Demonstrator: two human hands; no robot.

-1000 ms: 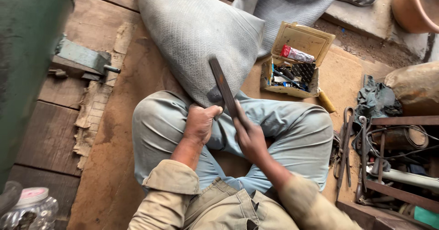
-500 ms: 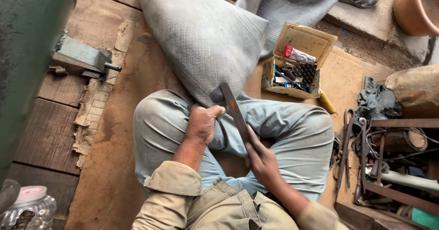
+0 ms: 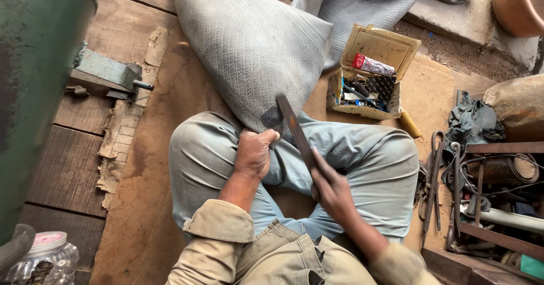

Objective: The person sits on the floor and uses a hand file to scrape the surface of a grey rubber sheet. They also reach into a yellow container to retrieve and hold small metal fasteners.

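I sit cross-legged in pale blue trousers on a wooden floor. My right hand (image 3: 330,187) grips the lower end of a long dark flat metal bar (image 3: 293,129) that slants up and to the left. My left hand (image 3: 256,150) is closed into a fist beside the bar's upper part, over my left knee; something small may be pinched in it, but I cannot make it out. A big grey woven sack (image 3: 255,47) lies just beyond my knees.
An open yellowish box (image 3: 369,72) with small tools and a red tube sits right of the sack. Metal tools, tongs and wires (image 3: 453,188) crowd the right side. A green drum (image 3: 34,92) stands left, with a plastic jar (image 3: 48,259) at the bottom left.
The bar has tilted and shifted slightly right, and my right hand has slid lower along it. My left fist stays over the knee.
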